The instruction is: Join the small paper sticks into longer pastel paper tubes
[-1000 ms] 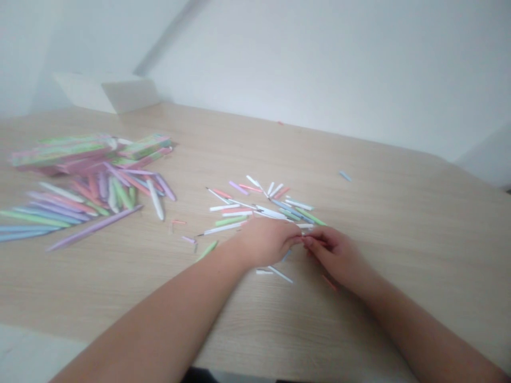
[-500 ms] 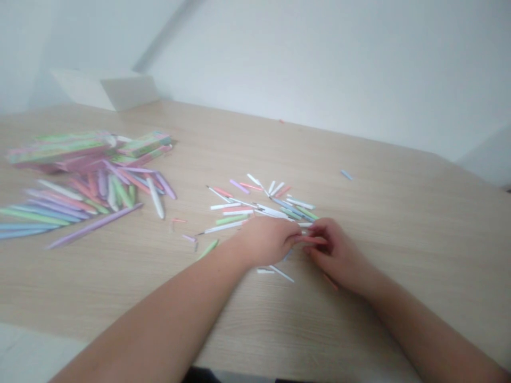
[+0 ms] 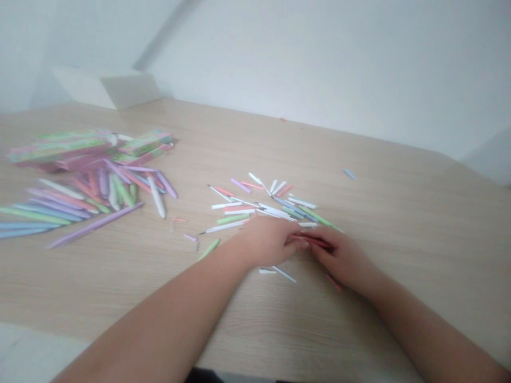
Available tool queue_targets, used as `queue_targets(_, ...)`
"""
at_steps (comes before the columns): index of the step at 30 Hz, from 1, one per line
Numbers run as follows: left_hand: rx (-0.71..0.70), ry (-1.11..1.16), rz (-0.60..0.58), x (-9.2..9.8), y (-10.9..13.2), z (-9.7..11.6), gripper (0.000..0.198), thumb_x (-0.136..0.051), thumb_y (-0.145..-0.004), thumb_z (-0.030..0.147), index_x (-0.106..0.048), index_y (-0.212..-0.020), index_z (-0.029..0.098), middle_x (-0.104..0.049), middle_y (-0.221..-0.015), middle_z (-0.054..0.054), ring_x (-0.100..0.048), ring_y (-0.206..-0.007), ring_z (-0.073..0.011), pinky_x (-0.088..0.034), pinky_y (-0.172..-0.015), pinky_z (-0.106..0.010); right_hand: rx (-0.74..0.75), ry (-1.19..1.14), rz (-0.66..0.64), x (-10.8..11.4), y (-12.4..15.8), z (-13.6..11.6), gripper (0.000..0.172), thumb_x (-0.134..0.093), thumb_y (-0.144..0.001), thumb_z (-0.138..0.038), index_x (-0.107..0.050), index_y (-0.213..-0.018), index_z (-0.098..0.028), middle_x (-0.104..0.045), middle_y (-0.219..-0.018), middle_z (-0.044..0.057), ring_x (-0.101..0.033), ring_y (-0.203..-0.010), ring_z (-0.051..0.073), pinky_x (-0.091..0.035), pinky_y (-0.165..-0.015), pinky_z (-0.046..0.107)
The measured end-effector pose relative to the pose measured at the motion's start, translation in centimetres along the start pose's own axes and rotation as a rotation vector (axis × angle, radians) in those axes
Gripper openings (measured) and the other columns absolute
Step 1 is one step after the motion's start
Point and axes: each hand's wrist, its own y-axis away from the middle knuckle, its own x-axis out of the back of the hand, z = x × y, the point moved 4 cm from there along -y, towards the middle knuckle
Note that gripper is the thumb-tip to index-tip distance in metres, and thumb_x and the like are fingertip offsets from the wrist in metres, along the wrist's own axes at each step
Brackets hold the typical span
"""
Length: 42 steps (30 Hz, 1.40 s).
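Lying loose at the left of a wooden table (image 3: 399, 202), pastel pens (image 3: 75, 201) are crowding against printed boxes (image 3: 64, 149). A long purple pen (image 3: 93, 226) is slanting along the pile's near edge, where a stray knock could be setting it rolling. Between the groups, a tiny red clip-like bit (image 3: 180, 219) is resting in the open, small enough to be going astray. White and coloured tubes (image 3: 273, 210) are spreading beyond the left hand (image 3: 271, 239), and a low-sweeping wrist could be scattering them. That hand is pinching a slim red piece (image 3: 317, 241), which is spanning the space to the right hand (image 3: 345, 258), whose fingers are also closing around it. Blur is hiding how firmly each is gripping; an uneven pull could be twisting the piece free. A green tube (image 3: 315, 215) is reaching close to the right knuckles, exposed to a nudge. A second red piece (image 3: 334, 282) is lying beside the right wrist, where a dropping arm could be brushing it away.
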Motion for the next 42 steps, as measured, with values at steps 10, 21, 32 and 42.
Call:
queue_targets(10, 0.051, -0.101, 0.023, 0.5, -0.1, -1.1, 0.028, -0.047, -0.093, 0.039, -0.066, -0.080, 0.023, -0.070, -0.076, -0.002, -0.062, -0.071, -0.0195, -0.035, -0.059, -0.029, -0.092, 0.119, 0.014, 1.4, 0.8, 1.6, 0.018, -0.056, -0.096, -0.032, -0.069, -0.106, -0.026, -0.074, -0.089, 0.002, -0.069, -0.077, 0.021, -0.054, -0.070, 0.034)
queue_targets(21, 0.075, -0.095, 0.034, 0.8, 0.0, -1.2, 0.029, -0.047, -0.094, 0.040, -0.067, -0.081, 0.023, -0.071, -0.078, -0.002, -0.064, -0.073, -0.0196, -0.036, -0.059, -0.029, -0.083, 0.223, 0.022, 1.9, 0.9, 1.8, 0.023, -0.053, -0.098, -0.038, -0.069, -0.111, -0.028, -0.075, -0.087, 0.002, -0.069, -0.077, 0.023, -0.052, -0.069, 0.034)
queue_targets(32, 0.041, -0.064, 0.021, 0.4, 0.0, -1.0, 0.027, -0.047, -0.093, 0.038, -0.063, -0.078, 0.022, -0.067, -0.075, -0.001, -0.059, -0.069, -0.0177, -0.031, -0.059, -0.029, -0.094, 0.221, 0.082, 1.4, 1.1, 1.2, 0.022, -0.059, -0.096, -0.039, -0.074, -0.109, -0.030, -0.079, -0.104, 0.003, -0.073, -0.093, 0.026, -0.054, -0.082, 0.038)
queue_targets(42, 0.018, -0.024, 0.012, 0.3, 0.1, -0.7, 0.028, -0.046, -0.094, 0.040, -0.064, -0.080, 0.023, -0.067, -0.075, 0.000, -0.059, -0.070, -0.0172, -0.031, -0.060, -0.029, -0.074, 0.262, 0.044, 0.2, 0.8, 0.9, 0.022, -0.051, -0.100, -0.035, -0.072, -0.099, -0.028, -0.077, -0.095, 0.002, -0.071, -0.088, 0.024, -0.052, -0.077, 0.036)
